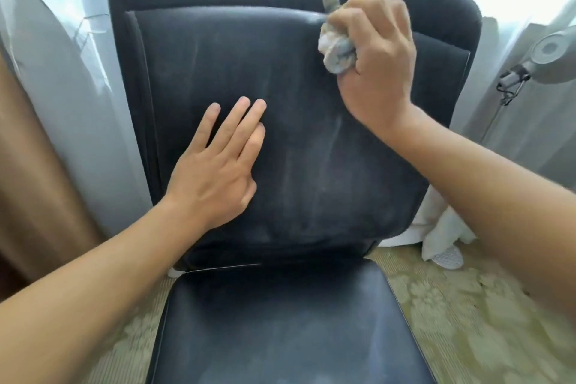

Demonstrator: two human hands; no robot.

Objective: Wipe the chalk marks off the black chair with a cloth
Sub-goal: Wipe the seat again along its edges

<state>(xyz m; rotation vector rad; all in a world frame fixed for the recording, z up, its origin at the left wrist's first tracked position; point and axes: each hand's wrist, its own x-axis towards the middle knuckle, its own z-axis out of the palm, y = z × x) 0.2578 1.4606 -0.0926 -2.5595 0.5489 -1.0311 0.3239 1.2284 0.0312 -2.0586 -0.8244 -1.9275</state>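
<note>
Head view, with the black chair as landmark:
Black chair (pixel 280 140): it faces you, backrest upright, seat nearest you at the bottom of the view.
Chalk marks (pixel 335 134): pale smears streak the backrest panel, strongest right of its middle; a faint haze also lies on the seat.
Your left hand (pixel 215 171): flat on the lower left of the backrest, fingers straight and together, holding nothing.
Your right hand (pixel 378 59): at the backrest's upper right, fingers curled around the cloth.
Cloth (pixel 336 50): a crumpled pale wad pressed to the panel's top edge, one strip sticking up above your knuckles.
Curtain (pixel 68 78): white, behind the chair's left side.
Carpet (pixel 452 305): patterned, under the chair.
</note>
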